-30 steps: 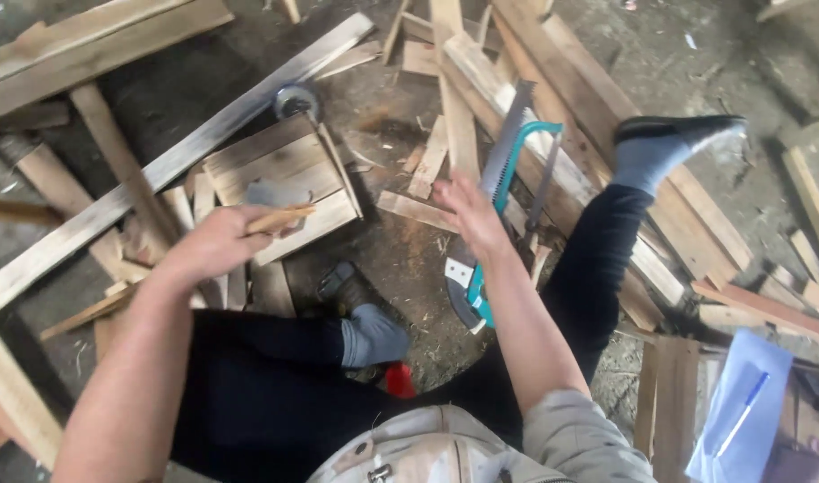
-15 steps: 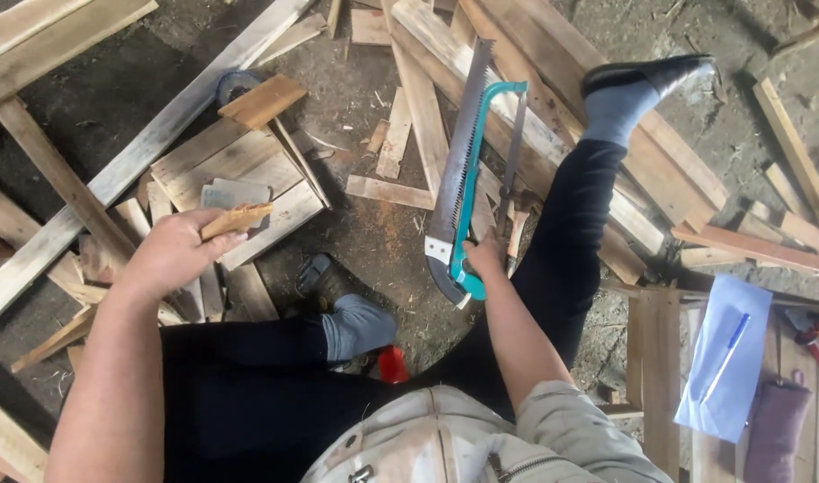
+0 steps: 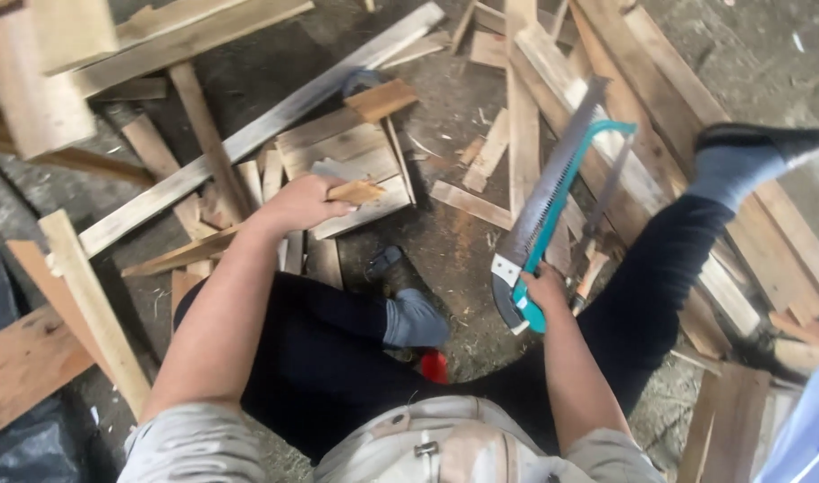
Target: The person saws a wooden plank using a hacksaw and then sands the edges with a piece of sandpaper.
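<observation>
left hand: my left hand [image 3: 300, 202] is closed round a short wood offcut [image 3: 356, 191], thumb side up, the piece sticking out to the right past my knuckles.
offcut position: held just above the small stack of flat boards [image 3: 342, 156], close to touching; can't tell if it rests on them.
right hand: my right hand [image 3: 545, 291] is wrapped tight on the teal grip of a hand saw [image 3: 552, 192]. Blade points up and away, teeth toward the left, off the ground.
second saw: a teal-framed hacksaw [image 3: 611, 170] lies just behind the blade, leaning on the long planks [image 3: 624, 134]; the two overlap in view.
posture: sitting on the dirt floor [image 3: 454, 241], left foot [image 3: 409, 313] tucked in near the middle, right leg [image 3: 695, 233] stretched out over the planks.
risk 1: blade is raised between my legs and near my right shin; I judge a slip or careless swing down could catch trousers or sock.
risk 2: offcut is short, so fingers would sit near any cut line; a one-handed hold may let it twist.
risk 3: loose scrap all round, the boards underneath look unsteady, so the work could shift under load.
risk 4: blade could snag the hacksaw frame.
</observation>
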